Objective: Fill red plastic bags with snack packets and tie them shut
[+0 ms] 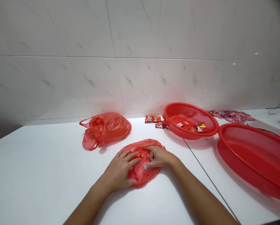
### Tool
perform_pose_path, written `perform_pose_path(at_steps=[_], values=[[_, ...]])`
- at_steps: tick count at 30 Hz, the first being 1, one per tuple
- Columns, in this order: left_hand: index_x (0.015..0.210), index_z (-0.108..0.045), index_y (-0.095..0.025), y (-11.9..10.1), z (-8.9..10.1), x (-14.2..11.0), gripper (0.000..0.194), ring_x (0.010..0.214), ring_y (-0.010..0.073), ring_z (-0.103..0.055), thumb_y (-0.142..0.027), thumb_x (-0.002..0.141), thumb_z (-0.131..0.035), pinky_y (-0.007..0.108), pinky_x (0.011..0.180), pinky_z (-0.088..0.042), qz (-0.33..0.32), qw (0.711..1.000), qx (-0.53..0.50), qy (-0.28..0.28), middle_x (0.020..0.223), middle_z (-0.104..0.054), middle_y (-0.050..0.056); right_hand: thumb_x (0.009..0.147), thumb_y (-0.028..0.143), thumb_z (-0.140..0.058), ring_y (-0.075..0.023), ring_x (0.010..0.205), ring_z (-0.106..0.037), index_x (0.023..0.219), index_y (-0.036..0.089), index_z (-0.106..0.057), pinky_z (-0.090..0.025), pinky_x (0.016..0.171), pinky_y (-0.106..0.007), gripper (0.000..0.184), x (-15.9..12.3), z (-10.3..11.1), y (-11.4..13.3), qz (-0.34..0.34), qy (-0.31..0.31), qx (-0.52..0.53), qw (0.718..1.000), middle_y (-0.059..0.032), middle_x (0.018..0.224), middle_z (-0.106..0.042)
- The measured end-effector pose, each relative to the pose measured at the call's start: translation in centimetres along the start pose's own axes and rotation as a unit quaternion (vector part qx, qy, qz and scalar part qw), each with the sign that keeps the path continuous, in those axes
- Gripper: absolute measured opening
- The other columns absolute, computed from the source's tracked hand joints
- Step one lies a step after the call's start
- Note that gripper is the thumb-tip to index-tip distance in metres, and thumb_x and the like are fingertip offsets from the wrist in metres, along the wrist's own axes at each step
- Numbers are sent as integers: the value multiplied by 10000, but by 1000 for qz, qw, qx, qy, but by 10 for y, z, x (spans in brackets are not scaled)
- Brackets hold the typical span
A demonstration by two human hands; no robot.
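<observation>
A crumpled red plastic bag (141, 147) lies on the white table (37, 175) in front of me. My left hand (120, 170) rests flat on its left side, fingers spread over the plastic. My right hand (159, 157) sits on its right side, fingers curled and pinching the plastic. A second red plastic bag (106, 128), bunched and fuller, lies behind to the left, apart from both hands.
A round red mesh basket (191, 110) at the back right holds a few small packets (196, 126). A larger red basket (257, 156) stands at the right edge. Small red packets (155, 120) lie by the tiled wall, more packets (232, 115) farther right.
</observation>
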State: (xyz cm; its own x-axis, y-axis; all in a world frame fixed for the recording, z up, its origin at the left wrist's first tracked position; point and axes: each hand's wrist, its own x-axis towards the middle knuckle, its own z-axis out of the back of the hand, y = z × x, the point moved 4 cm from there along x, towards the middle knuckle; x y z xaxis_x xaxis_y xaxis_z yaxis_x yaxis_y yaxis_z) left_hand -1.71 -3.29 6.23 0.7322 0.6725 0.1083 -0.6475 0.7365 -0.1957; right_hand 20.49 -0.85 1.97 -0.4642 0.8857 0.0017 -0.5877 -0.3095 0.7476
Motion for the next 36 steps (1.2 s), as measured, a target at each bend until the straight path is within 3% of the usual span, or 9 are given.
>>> perform_pose_path(at_steps=[4, 9, 11, 13, 17, 24, 30, 33, 36], values=[[1529, -569, -357, 16, -11, -1, 887, 1516, 400, -433, -364, 677, -818, 601, 1264, -330, 52, 998, -21, 40, 1597, -555, 39, 842, 530, -778, -212, 808, -682, 574, 216, -574, -464, 687, -276, 461, -4, 21, 18, 78, -146, 11, 986, -1, 638, -646], [1548, -543, -371, 24, -15, -2, 915, 1561, 381, -371, -374, 674, -815, 570, 1274, -328, 81, 994, -32, 61, 1679, -446, 41, 981, 569, -551, -184, 687, -624, 691, 196, -655, -446, 695, -296, 483, -46, 137, 16, -44, -505, -93, 857, -61, 729, -712], [1550, -537, -385, 25, -15, -3, 920, 1572, 382, -350, -370, 672, -813, 571, 1276, -323, 88, 993, -36, 64, 1695, -420, 33, 963, 594, -556, -224, 769, -663, 809, 190, -720, -439, 717, -313, 463, -62, 178, -2, -177, -477, -166, 845, -87, 818, -751], [1545, -545, -382, 24, -15, -3, 910, 1569, 385, -353, -381, 675, -810, 570, 1275, -323, 94, 993, -40, 64, 1693, -424, 34, 879, 630, -665, -290, 937, -703, 1091, 181, -773, -458, 752, -327, 509, -70, 193, -24, -273, -320, -221, 880, -139, 1060, -780], [1514, -587, -350, 23, -7, -5, 887, 1539, 391, -398, -402, 662, -828, 577, 1291, -287, 93, 993, -42, 55, 1633, -506, 65, 907, 307, -653, -334, 1060, -722, 1494, 206, -597, -470, 831, -362, 598, -87, 165, -47, -346, -156, -349, 857, -176, 1169, -766], [1150, -800, -319, 31, 12, -3, 398, 1359, 415, -573, -543, 824, -760, 607, 1199, -404, 68, 996, -48, -19, 1447, -663, 89, 868, 10, -441, -288, 1027, -725, 1119, 227, -780, -392, 1064, -495, 474, -106, 82, -6, -255, -178, -375, 873, -127, 990, -793], [950, -821, -283, 29, 12, -1, 315, 1308, 395, -617, -570, 835, -760, 593, 1188, -423, 42, 997, -53, -35, 1402, -702, 81, 915, 220, -634, -327, 1247, -640, 1121, 294, -786, -257, 1235, -628, 267, -137, 54, 26, -44, -356, -203, 911, -85, 1228, -753], [936, -827, -281, 31, 9, -1, 314, 1322, 392, -613, -573, 860, -738, 582, 1161, -455, 51, 996, -57, -43, 1395, -712, 78, 937, 414, -672, -302, 1145, -677, 983, 267, -769, -489, 1075, -498, 182, -167, 74, 23, -4, -532, -123, 838, -94, 1159, -750], [980, -832, -284, 34, 6, -1, 352, 1318, 396, -614, -600, 865, -728, 585, 1135, -477, 54, 995, -59, -52, 1381, -723, 80, 900, 528, -672, -307, 1037, -698, 973, 241, -756, -540, 960, -484, 308, -186, 104, 3, -122, -597, -128, 782, -118, 1153, -735]])
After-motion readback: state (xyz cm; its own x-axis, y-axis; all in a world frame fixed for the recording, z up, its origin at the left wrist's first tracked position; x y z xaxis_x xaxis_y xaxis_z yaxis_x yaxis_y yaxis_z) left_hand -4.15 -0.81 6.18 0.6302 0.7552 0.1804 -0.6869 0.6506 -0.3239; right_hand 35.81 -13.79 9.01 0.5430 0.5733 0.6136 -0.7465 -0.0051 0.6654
